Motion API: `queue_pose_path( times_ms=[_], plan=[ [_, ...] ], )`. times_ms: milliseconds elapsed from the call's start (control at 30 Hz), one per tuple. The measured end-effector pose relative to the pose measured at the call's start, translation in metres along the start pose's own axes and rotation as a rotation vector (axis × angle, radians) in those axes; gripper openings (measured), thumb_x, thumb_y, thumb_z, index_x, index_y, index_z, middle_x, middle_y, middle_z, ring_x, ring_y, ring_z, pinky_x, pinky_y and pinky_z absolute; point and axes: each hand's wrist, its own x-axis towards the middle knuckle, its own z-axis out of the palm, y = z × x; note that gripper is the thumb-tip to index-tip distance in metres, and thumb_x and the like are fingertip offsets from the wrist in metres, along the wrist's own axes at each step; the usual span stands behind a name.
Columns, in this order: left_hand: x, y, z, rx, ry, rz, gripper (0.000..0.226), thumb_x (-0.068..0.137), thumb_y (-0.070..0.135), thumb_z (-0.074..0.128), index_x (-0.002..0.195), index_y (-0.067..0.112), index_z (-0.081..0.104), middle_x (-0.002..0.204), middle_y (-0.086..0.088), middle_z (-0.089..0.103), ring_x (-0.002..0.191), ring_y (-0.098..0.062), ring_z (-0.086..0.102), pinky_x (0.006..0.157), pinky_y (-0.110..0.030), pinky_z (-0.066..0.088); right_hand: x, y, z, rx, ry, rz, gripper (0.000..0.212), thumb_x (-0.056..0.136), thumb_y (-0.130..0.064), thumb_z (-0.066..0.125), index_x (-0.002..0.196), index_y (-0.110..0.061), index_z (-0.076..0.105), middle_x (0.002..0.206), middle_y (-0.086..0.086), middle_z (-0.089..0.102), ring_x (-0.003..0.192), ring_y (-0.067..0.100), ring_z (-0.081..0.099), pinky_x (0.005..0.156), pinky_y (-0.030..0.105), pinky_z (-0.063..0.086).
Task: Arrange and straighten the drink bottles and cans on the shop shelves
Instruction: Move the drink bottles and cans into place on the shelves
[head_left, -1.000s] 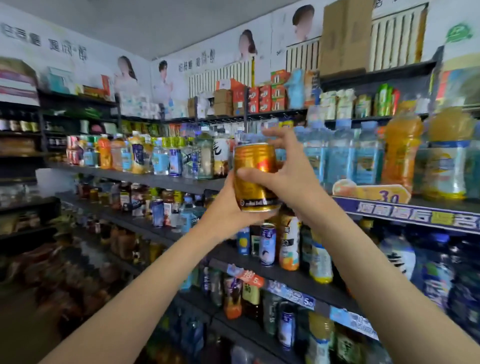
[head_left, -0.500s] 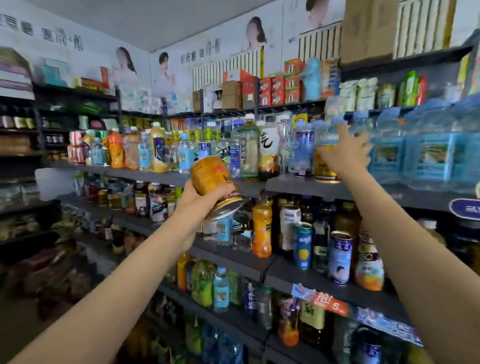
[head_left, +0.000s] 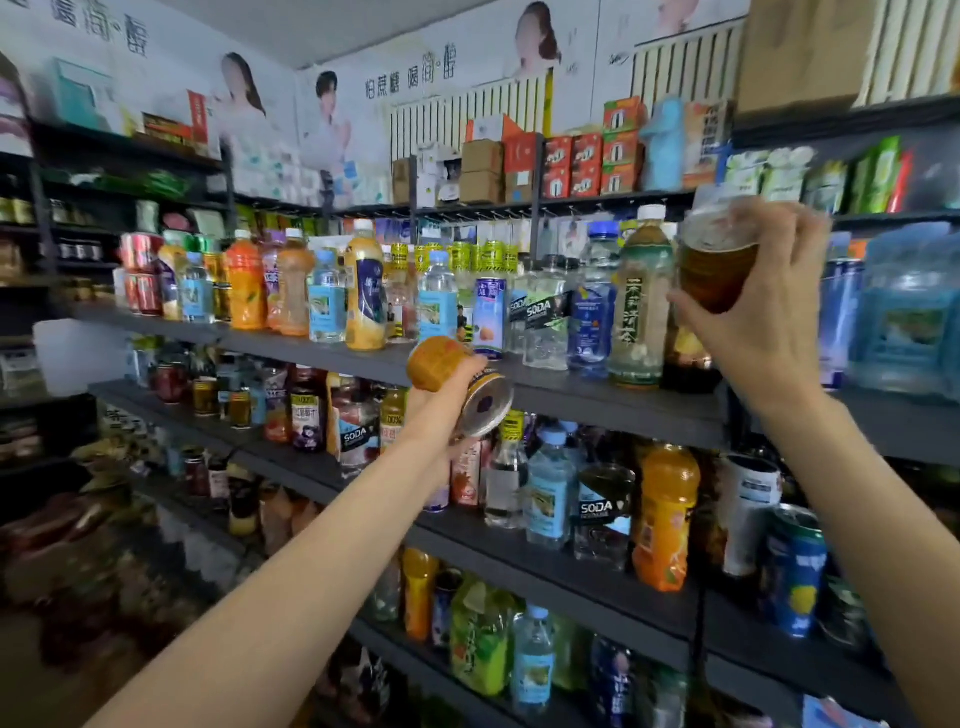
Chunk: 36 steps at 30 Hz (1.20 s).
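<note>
the left hand (head_left: 441, 400) has its fingers curled round a gold can (head_left: 460, 384) tipped nearly on its side, long axis slanting, silver base facing the camera, just in front of the upper shelf (head_left: 597, 402). further right, the right hand (head_left: 763, 317) grips a second, darker can (head_left: 719, 260) roughly upright, raised above that shelf beside the green tea bottle (head_left: 639, 306); this hand looks nearer a standing spot.
</note>
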Motion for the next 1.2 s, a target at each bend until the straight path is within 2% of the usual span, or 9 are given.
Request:
queue_pose_path(
  times_ms=[133,267,367,433,500,667,733,1033,1200],
  plan=[
    [0.046,0.014,-0.067,0.044,0.005,0.038,0.066,0.075,0.046,0.071,0.127,0.018,0.042,0.112,-0.004,0.061,0.096,-0.018,0.061,0.070,-0.028,0.053,0.004,-0.078,0.078,0.112,-0.106,-0.116,0.077,0.069,-0.015,0.080,0.133,-0.007,0.038,0.131,0.020,0.037,0.124,0.027,0.037,0.102,0.018,0.026],
    [0.091,0.035,-0.174,0.200,-0.009,0.155,0.054,0.075,0.045,0.071,0.119,0.025,0.046,0.110,0.001,0.061,0.097,-0.013,0.059,0.086,-0.032,0.049,-0.009,-0.151,0.175,0.241,-0.123,-0.178,0.079,0.068,-0.014,0.081,0.133,-0.003,0.038,0.128,0.022,0.040,0.120,0.022,0.035,0.099,0.004,0.020],
    [0.133,0.057,-0.264,0.242,0.043,0.118,0.075,0.060,0.055,0.078,0.121,0.023,0.047,0.109,0.000,0.063,0.097,-0.017,0.061,0.094,-0.039,0.048,-0.015,-0.202,0.253,0.258,-0.196,-0.210,0.080,0.069,-0.013,0.081,0.135,-0.009,0.035,0.129,0.021,0.042,0.119,0.020,0.034,0.101,0.011,0.023],
    [0.167,0.072,-0.319,0.191,0.093,0.065,0.105,0.039,0.063,0.080,0.128,0.019,0.046,0.111,-0.004,0.064,0.098,-0.022,0.063,0.086,-0.040,0.053,-0.019,-0.231,0.303,0.260,-0.204,-0.180,0.079,0.072,-0.013,0.079,0.135,-0.019,0.032,0.132,0.016,0.041,0.122,0.021,0.035,0.104,0.025,0.028],
    [0.200,0.084,-0.369,0.115,0.148,0.017,0.117,0.040,0.062,0.083,0.137,0.014,0.038,0.116,-0.008,0.062,0.095,-0.024,0.064,0.067,-0.032,0.056,-0.020,-0.255,0.346,0.260,-0.191,-0.164,0.078,0.073,-0.012,0.077,0.134,-0.024,0.030,0.135,0.013,0.039,0.127,0.023,0.034,0.107,0.036,0.032],
    [0.269,0.097,-0.467,0.005,0.239,0.025,0.098,0.059,0.038,0.083,0.138,0.016,0.028,0.113,-0.013,0.061,0.086,-0.025,0.065,0.056,-0.030,0.052,-0.015,-0.297,0.440,0.232,-0.225,-0.170,0.077,0.074,-0.008,0.076,0.133,-0.024,0.029,0.136,0.017,0.037,0.129,0.026,0.031,0.109,0.040,0.031],
    [0.297,0.102,-0.496,-0.016,0.257,0.045,0.086,0.069,0.030,0.079,0.136,0.017,0.027,0.114,-0.013,0.059,0.081,-0.022,0.064,0.050,-0.028,0.052,-0.011,-0.314,0.478,0.250,-0.248,-0.160,0.077,0.074,-0.008,0.076,0.135,-0.019,0.031,0.136,0.017,0.038,0.128,0.022,0.031,0.107,0.028,0.027],
    [0.436,0.146,-0.607,0.199,0.187,0.243,0.092,0.060,0.038,0.084,0.135,0.027,0.031,0.122,-0.005,0.055,0.109,-0.025,0.057,0.097,-0.047,0.046,-0.024,-0.384,0.693,0.474,-0.395,0.060,0.101,0.070,-0.023,0.081,0.147,-0.023,0.015,0.148,-0.004,0.028,0.129,0.002,0.027,0.104,0.015,0.020],
    [0.508,0.178,-0.644,0.254,0.121,0.346,0.093,0.067,0.030,0.081,0.140,0.027,0.025,0.120,-0.002,0.054,0.108,-0.022,0.056,0.099,-0.045,0.045,-0.012,-0.402,0.806,0.428,-0.450,0.197,0.093,0.071,-0.025,0.079,0.144,-0.020,0.021,0.140,0.007,0.039,0.129,0.022,0.038,0.104,0.032,0.034]
  ],
)
